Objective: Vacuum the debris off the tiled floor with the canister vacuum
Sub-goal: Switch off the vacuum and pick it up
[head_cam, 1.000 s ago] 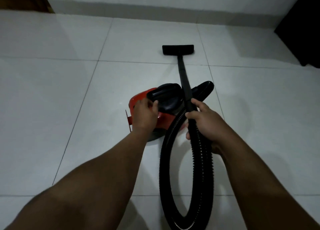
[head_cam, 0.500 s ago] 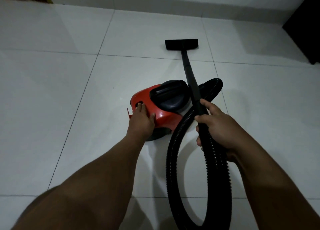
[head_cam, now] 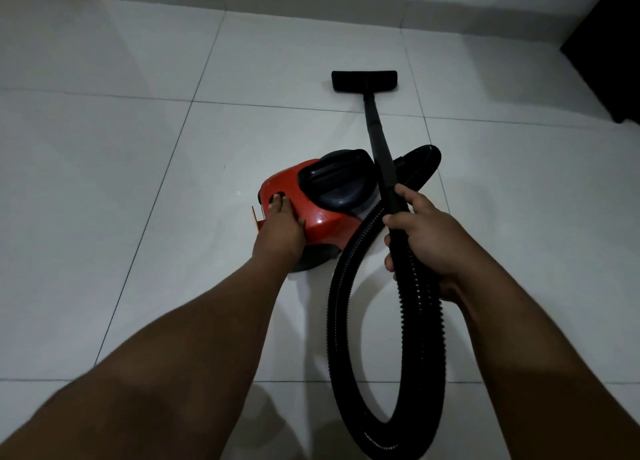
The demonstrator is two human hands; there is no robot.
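A person crouched over a red canister vacuum (head_cam: 311, 214) on the tiled floor (head_cam: 104, 182), the left hand (head_cam: 280, 227) laid on the rear of its shell with straight fingers reaching a dark oval button (head_cam: 277, 196), apparently the power switch. The right hand (head_cam: 426, 238) was curled around the black corrugated hose (head_cam: 420, 321) where it joined the rigid wand (head_cam: 379, 141), thumb on top.

The step appeared to be switching the machine on. It called for a short, square press from 1 fingertip, with the palm steadying the light body so it did not roll on its wheels. The right hand's grip needed to stay firm enough to keep the floor nozzle (head_cam: 363, 81) flat on the tile, since suction can tug a slack wand sideways.

The canister sat near the middle of the view, just left of the wand, touching the floor. Its glossy red shell carried a black domed lid with a moulded handle (head_cam: 337, 179); a dark open-ended part (head_cam: 420, 163) jutted behind the wand. The hose swept toward the camera in 1 big loop and back to the body. The nozzle lay well ahead, near the skirting. Debris was too small to make out, apart from 1 faint speck (head_cam: 224, 166) left of the canister.
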